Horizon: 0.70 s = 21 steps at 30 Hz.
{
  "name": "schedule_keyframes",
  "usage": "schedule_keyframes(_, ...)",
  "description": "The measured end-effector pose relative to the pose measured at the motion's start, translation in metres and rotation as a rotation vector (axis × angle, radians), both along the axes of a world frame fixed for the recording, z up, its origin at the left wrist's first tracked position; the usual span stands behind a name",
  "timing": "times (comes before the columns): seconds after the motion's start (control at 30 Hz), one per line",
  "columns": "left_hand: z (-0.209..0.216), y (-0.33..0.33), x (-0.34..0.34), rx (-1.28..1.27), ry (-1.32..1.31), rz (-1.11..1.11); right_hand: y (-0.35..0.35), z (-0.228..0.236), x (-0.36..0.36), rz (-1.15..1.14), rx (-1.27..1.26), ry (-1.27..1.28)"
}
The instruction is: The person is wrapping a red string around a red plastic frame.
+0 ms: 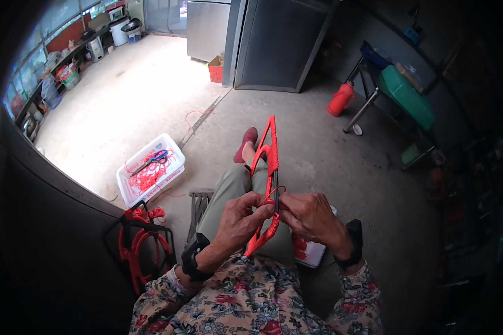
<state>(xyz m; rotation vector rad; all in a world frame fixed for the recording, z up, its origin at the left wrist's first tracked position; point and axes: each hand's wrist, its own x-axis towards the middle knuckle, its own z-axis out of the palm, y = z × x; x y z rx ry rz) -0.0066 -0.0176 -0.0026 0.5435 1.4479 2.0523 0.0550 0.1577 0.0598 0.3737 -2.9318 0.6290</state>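
Frame (pixel 273 156) stands between left hand (pixel 239 220) and right hand (pixel 314 219), both pinching its bare bar (pixel 276 194), seemingly to steady it.

Scissors (pixel 151 160) in basin (pixel 163 182) at left, frame (pixel 273 159) over legs (pixel 226 192), flask (pixel 341 99) right

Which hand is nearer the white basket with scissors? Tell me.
Left. The left hand is right of the white basket, apart from it; the right hand is farther right, across the red-wrapped frame.
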Motion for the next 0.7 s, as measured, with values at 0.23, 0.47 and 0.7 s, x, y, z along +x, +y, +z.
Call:
schedule_keyframes(0.23, 0.011, -0.006, -0.001, -0.043, 0.168, 0.223, 0.014, 0.017, 0.0, 0.024, -0.294, 0.201)
schedule_keyframes(0.47, 0.042, -0.003, -0.001, 0.111, 0.356, 0.141, 0.004, 0.018, -0.016, 0.149, -0.429, -0.013)
schedule_keyframes(0.7, 0.023, -0.008, -0.002, 0.234, 0.019, 0.142, 0.025, 0.051, 0.037, -0.068, -0.747, 0.137)
